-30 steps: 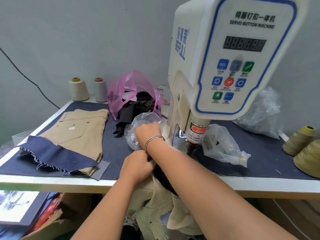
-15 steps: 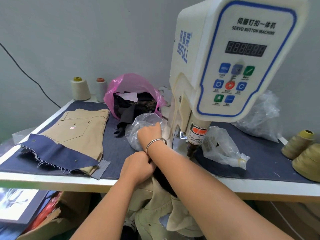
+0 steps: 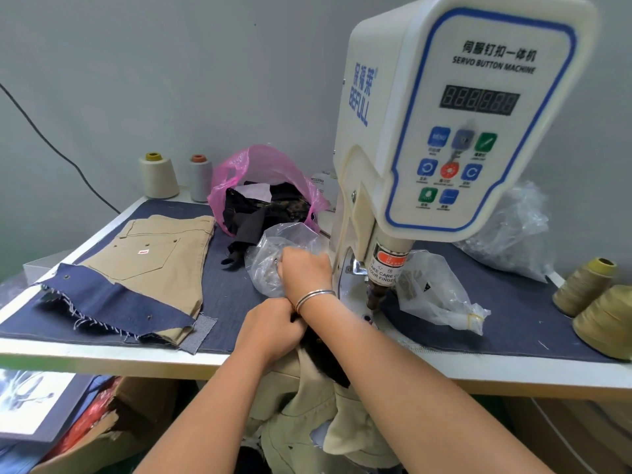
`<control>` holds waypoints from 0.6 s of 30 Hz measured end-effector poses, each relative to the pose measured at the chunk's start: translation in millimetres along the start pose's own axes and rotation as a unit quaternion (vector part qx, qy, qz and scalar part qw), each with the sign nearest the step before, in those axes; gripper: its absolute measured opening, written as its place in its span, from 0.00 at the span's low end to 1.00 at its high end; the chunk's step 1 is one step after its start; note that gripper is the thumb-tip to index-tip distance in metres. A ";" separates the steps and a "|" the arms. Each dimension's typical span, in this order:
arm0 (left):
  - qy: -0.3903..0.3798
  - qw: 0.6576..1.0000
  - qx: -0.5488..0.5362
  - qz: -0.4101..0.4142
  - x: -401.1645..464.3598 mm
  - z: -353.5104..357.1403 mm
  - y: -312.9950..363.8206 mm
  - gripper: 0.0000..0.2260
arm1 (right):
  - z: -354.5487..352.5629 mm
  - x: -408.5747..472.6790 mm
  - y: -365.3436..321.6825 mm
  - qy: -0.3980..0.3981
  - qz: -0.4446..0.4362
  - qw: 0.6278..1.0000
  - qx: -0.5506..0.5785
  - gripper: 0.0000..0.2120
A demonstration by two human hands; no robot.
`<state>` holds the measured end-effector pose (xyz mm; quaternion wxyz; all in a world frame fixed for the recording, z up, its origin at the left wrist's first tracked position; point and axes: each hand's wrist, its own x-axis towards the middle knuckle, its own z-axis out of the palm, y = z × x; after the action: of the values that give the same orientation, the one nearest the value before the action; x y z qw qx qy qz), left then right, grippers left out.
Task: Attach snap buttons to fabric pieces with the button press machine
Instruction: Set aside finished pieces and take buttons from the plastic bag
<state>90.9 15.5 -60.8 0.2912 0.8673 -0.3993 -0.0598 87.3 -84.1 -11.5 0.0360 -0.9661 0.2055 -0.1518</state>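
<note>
A: Entry, largest first. White table with a dark blue denim cover (image 3: 513, 323). On it the cream servo button machine with blue-edged control panel (image 3: 455, 131); its top is cut off by the frame edge. The brown punch under the red warning label (image 3: 376, 295) hangs just above the base.

B: Fabric?

A: Folded khaki trousers with a small red tag (image 3: 160, 258) lie on the left of the table, with a raw-edged navy denim piece (image 3: 113, 302) over their near end. A second khaki garment with a black lining (image 3: 307, 398) hangs off the front edge between the arms; its lower part runs out of frame.

B: Hands?

A: Left hand (image 3: 273, 330) is curled on that khaki garment at the table edge; fingertips hidden under the right wrist. Right hand (image 3: 306, 271), silver bangle on the wrist, reaches into a clear crinkled plastic bag of small metal snaps (image 3: 273, 254). Fingers point away from the camera; I cannot tell whether they pinch anything.

B: Smaller items?

A: Pink plastic bag of dark scraps (image 3: 263, 172) behind; two clear bags (image 3: 441, 295) right of the punch, contents unclear. Cream thread cones (image 3: 159, 176) at back left, olive ones (image 3: 581, 285) at right, the nearest cut off.
</note>
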 end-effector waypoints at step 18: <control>0.017 1.000 0.009 0.012 -1.4 0.2 0.6 0.08 | -80.9 -133.5 112.6 0.008 0.033 0.979 0.203 0.03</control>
<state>89.4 16.1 -60.8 0.2911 0.8658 -0.4052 -0.0379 -97.1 -133.0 13.3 0.2349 -0.9302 0.2022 -0.1965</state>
